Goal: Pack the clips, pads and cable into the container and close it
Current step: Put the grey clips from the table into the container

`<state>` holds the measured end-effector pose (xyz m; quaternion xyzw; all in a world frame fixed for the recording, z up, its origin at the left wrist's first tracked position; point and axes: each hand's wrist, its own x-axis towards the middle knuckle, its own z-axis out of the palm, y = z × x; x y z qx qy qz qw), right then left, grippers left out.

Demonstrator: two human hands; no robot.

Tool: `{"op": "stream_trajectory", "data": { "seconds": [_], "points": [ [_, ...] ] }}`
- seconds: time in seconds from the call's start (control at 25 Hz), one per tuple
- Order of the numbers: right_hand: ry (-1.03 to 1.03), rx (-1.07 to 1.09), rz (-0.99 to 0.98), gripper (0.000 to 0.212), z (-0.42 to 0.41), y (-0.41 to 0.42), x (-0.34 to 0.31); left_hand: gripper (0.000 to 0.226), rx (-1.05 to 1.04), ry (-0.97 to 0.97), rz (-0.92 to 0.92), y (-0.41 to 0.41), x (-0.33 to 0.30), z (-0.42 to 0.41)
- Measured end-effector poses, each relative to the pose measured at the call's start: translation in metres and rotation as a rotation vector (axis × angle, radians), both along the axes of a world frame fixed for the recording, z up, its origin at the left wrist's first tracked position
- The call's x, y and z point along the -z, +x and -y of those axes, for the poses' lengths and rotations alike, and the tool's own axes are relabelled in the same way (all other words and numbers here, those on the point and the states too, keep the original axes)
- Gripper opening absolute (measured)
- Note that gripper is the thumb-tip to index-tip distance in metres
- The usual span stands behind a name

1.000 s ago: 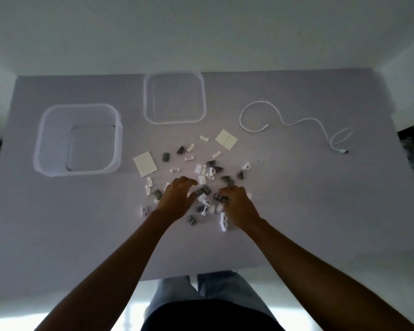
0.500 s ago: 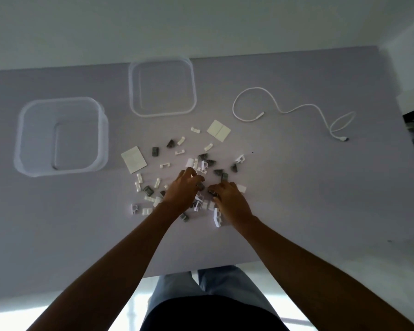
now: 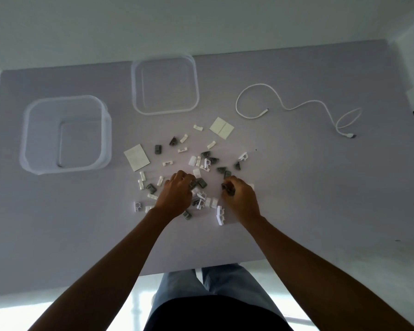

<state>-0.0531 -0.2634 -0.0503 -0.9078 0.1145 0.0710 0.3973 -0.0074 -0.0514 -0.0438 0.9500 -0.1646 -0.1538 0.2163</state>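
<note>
Curling left hand (image 3: pixel 177 197) over the clips (image 3: pixel 202 185), fingers bunched together; right hand (image 3: pixel 240 198) pinching grey clips (image 3: pixel 226 187) at fingertips.

Scattered clips (image 3: pixel 202 163), pads (image 3: pixel 221 128), cable (image 3: pixel 296 106); container (image 3: pixel 65 134) open.

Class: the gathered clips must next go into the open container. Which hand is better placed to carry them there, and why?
Left. The container sits on the left side of the table, nearer the left hand. The right hand would have to cross over the left arm.
</note>
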Motion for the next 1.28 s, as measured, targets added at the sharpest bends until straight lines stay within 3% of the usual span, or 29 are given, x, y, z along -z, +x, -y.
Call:
{"op": "stream_trajectory", "data": {
  "seconds": [0.16,0.24,0.32,0.4,0.52,0.6,0.68,0.72,0.84,0.92,1.0,1.16,1.24,1.28],
  "points": [
    [0.387,0.311,-0.066,0.013,0.002,-0.005,-0.008,0.032,0.046,0.062,0.015,0.004,0.003,0.000],
    [0.726,0.504,-0.207,0.012,0.005,-0.001,-0.016,0.026,0.047,0.043,0.033,0.007,0.004,0.002],
    [1.087,0.627,-0.309,0.016,0.010,0.001,-0.024,0.021,-0.092,-0.109,-0.048,0.010,-0.003,0.007],
    [1.353,0.674,-0.355,0.021,0.016,0.002,-0.030,0.020,-0.404,-0.376,-0.326,0.017,-0.014,0.012],
    [1.509,0.607,-0.399,0.030,0.022,0.003,-0.035,0.035,-0.758,-0.978,-0.904,0.026,-0.031,0.014],
    [1.455,0.580,-0.415,0.032,0.019,0.006,-0.034,0.030,-0.850,-1.231,-1.133,0.029,-0.040,0.012],
    [1.229,0.581,-0.402,0.040,0.016,0.010,-0.031,0.018,-0.866,-1.187,-1.152,0.032,-0.041,0.016],
    [1.025,0.559,-0.360,0.044,0.015,0.013,-0.028,0.012,-0.828,-1.003,-1.054,0.034,-0.039,0.020],
    [0.288,0.350,-0.110,0.046,0.014,0.018,-0.015,0.030,-0.446,-0.149,-0.505,0.033,-0.021,0.031],
    [0.003,0.217,-0.060,0.041,0.011,0.022,-0.010,0.045,-0.340,0.109,-0.345,0.026,-0.015,0.039],
    [-0.135,0.132,-0.081,0.039,0.005,0.029,-0.008,0.050,-0.336,0.159,-0.311,0.022,-0.014,0.047],
    [-0.320,0.052,-0.160,0.035,0.002,0.043,-0.004,0.031,-0.284,0.173,-0.296,0.028,-0.013,0.057],
    [-0.297,0.064,-0.180,0.023,0.001,0.045,-0.003,0.027,-0.326,0.059,-0.397,0.031,-0.012,0.057],
    [-0.232,0.086,-0.177,0.018,0.001,0.045,-0.004,0.025,-0.398,-0.094,-0.495,0.033,-0.012,0.055]
  ]
}}
